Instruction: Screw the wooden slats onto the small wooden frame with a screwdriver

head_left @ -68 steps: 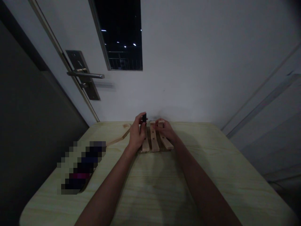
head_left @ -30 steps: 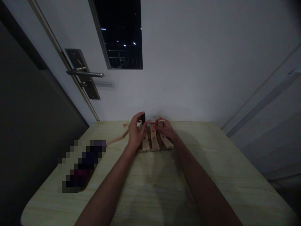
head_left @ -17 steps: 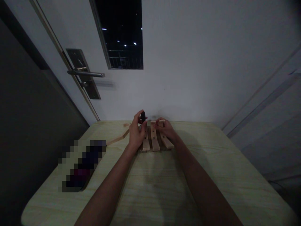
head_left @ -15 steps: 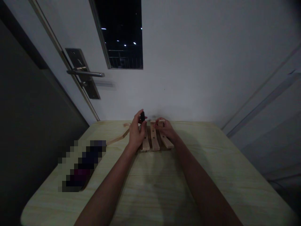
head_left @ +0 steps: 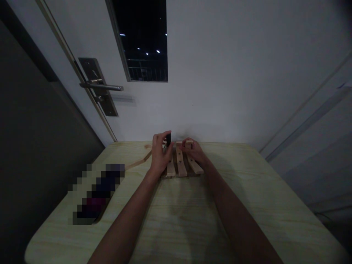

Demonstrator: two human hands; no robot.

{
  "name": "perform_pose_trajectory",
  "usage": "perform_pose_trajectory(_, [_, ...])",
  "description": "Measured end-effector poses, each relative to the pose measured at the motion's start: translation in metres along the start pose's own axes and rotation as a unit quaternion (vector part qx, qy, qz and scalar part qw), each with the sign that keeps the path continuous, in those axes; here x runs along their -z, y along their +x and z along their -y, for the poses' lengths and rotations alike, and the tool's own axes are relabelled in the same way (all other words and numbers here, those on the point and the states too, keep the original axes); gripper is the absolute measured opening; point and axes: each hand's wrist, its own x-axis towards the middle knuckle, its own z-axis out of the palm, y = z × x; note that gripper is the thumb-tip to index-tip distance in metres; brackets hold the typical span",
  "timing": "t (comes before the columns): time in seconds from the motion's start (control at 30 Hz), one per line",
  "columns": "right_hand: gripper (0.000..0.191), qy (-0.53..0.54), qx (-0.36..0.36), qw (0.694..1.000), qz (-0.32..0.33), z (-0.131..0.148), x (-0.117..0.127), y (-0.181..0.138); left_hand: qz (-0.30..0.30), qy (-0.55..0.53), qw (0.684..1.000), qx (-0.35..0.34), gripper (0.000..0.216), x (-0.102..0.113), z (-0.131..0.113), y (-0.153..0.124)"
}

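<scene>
My left hand [head_left: 161,154] pinches a short black handle [head_left: 168,139] between fingers and thumb, upright above the far end of the left wooden strip [head_left: 171,169]. What lies under the handle is hidden by my fingers. My right hand [head_left: 195,151] is closed about the far end of the right wooden strip [head_left: 196,168], its fingertips reaching towards the middle wooden strip [head_left: 180,167]. Dark round holes or screw heads show on the strips. All three rest side by side on a thin brownish, see-through sheet [head_left: 189,176].
Left of my hands, a bent wooden piece [head_left: 137,162] lies on the pale wood-grain table [head_left: 170,220]. A blurred-out dark, flat object [head_left: 100,192] lies nearer the left edge. Behind the table stands a white door [head_left: 220,73] with a metal handle [head_left: 101,86] and a window.
My left fingers have shifted slightly, and the black handle now stands a little lower and further right. My right hand and the strips keep their places.
</scene>
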Motion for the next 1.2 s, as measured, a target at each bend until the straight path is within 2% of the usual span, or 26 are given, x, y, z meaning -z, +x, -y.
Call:
perform_pose_trajectory(0.4, [0.031,0.01,-0.017,1.0,0.006,-0.0023,0.0006,-0.0004,0.01,-0.011,1.0,0.009,0.045,0.0001,-0.0013,-0.0018])
perform_pose_trajectory(0.63, [0.03,0.004,-0.003,1.0,0.004,0.0012,0.0,0.0,0.026,-0.008,1.0,0.015,0.054,-0.001,0.0009,-0.0028])
perform_pose_trajectory(0.77, [0.031,0.012,-0.016,1.0,0.006,0.0018,-0.0006,-0.0001,0.001,-0.014,1.0,0.019,0.058,-0.0025,0.0018,-0.0036])
perform_pose_trajectory(0.87, [0.031,0.016,-0.019,1.0,0.011,0.0024,-0.0005,-0.0009,-0.018,-0.017,1.0,0.016,0.054,-0.0025,0.0014,-0.0039])
perform_pose_trajectory(1.07, [0.033,0.023,-0.022,0.999,0.013,0.0022,-0.0001,-0.0011,0.005,-0.002,1.0,0.004,0.042,-0.0005,0.0003,-0.004])
perform_pose_trajectory(1.2, [0.032,0.013,-0.017,1.0,0.008,-0.0014,0.0003,0.0001,-0.005,-0.01,1.0,0.003,0.041,-0.001,0.0005,-0.003])
